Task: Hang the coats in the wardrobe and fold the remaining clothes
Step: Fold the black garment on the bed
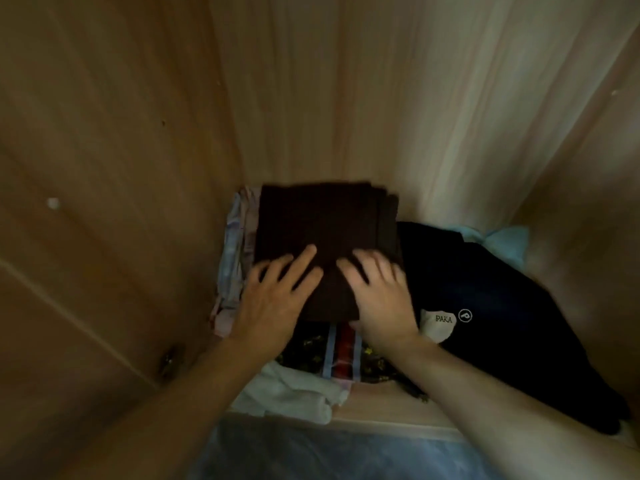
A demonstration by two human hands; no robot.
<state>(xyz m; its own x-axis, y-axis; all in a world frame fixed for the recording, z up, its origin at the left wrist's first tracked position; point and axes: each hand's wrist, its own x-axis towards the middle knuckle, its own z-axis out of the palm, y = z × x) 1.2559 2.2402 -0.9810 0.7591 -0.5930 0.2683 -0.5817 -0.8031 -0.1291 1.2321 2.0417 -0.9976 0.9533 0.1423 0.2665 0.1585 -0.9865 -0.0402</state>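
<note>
Lying under flat fingers (304,258): folded garment (322,220)

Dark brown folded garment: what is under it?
Under the dark brown folded garment: pale striped fabric at its left edge, star-patterned cloth in front. The rest of the stack is covered.

Both hands (277,292) flat on folded garment (322,223)
</note>
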